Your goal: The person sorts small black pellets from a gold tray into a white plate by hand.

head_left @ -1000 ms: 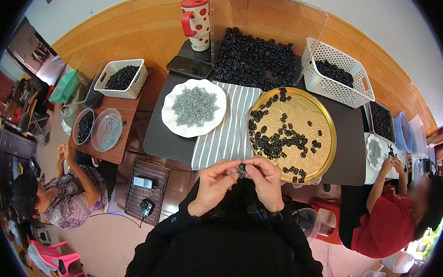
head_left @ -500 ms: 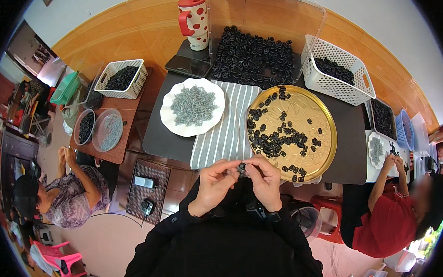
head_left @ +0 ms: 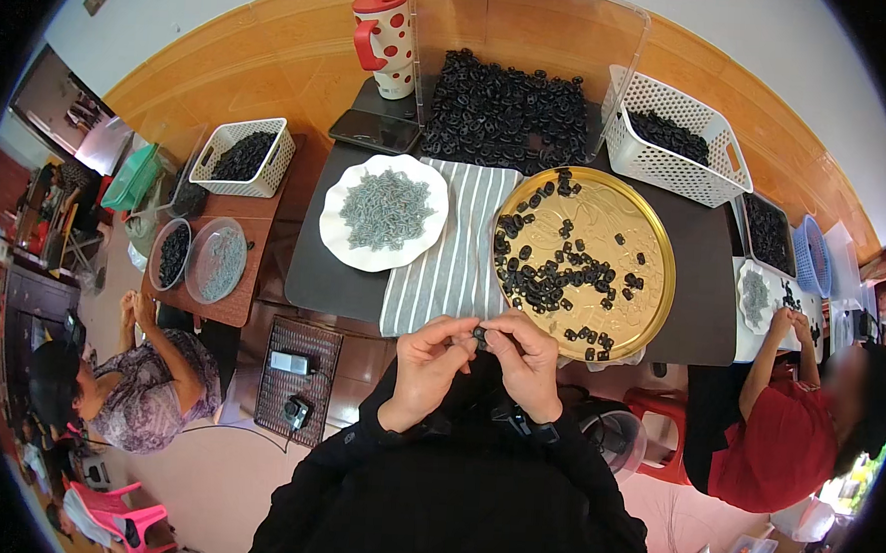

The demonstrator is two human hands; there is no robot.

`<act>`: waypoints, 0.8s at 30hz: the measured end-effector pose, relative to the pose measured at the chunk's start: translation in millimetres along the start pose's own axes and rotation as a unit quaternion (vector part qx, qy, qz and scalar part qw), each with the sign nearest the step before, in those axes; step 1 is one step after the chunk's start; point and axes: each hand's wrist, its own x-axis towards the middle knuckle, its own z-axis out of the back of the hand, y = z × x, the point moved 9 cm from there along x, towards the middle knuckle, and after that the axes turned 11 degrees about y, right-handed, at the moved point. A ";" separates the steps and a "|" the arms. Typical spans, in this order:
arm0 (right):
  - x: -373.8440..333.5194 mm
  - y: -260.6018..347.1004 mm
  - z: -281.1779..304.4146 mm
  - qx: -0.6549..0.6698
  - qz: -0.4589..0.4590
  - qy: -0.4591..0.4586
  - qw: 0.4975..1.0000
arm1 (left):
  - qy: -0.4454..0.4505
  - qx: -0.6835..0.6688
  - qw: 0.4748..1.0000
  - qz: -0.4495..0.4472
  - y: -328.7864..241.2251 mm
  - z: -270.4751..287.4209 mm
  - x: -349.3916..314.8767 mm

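Observation:
A small black plastic piece [head_left: 479, 333] is pinched between my hands at the table's near edge. My left hand [head_left: 426, 373] closes thumb and fingers on it from one side. From the other side my right hand [head_left: 530, 369] grips it with thumb and forefinger. The fingers cover much of the piece. Just beyond lies a grey-and-white striped cloth [head_left: 449, 267]. To its right, a round gold tray [head_left: 607, 215] carries several similar black pieces [head_left: 553, 285]. On the left, a white scalloped plate [head_left: 337, 233] holds a heap of small grey screws [head_left: 388, 210].
A clear bin of black pieces [head_left: 512, 110] stands at the back, beside a white basket [head_left: 709, 175]. A spotted tumbler [head_left: 385, 43] and a phone [head_left: 376, 130] are at back left. Co-workers sit at side tables: one in red [head_left: 770, 449], one in a patterned top [head_left: 161, 392].
My fingers have shifted slightly around the black piece, which stays in nearly the same place. The view has moved a little; the tray and plate contents look the same.

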 end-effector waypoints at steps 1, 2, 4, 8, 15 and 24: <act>0.0 1.0 0.4 -0.012 0.002 -0.003 1.000 | 0.000 0.000 1.000 0.000 0.0 -0.6 0.3; 0.3 1.8 0.7 -0.012 0.002 -0.003 1.000 | -0.003 -0.010 1.000 -0.002 -0.1 -0.7 0.7; 1.0 9.3 0.5 -0.039 0.024 0.003 0.999 | -0.006 -0.021 1.000 -0.005 0.1 -0.2 1.3; 1.2 18.6 -4.2 -0.032 0.047 0.019 0.998 | -0.004 -0.032 0.999 -0.017 -1.0 -0.1 2.0; -0.7 28.8 -3.4 -0.129 0.093 0.019 0.987 | 0.029 -0.045 0.998 -0.020 -0.6 -3.2 4.0; -11.3 47.9 -4.8 -0.182 0.132 -0.022 0.974 | 0.059 -0.012 0.998 -0.036 -7.6 -13.5 -1.8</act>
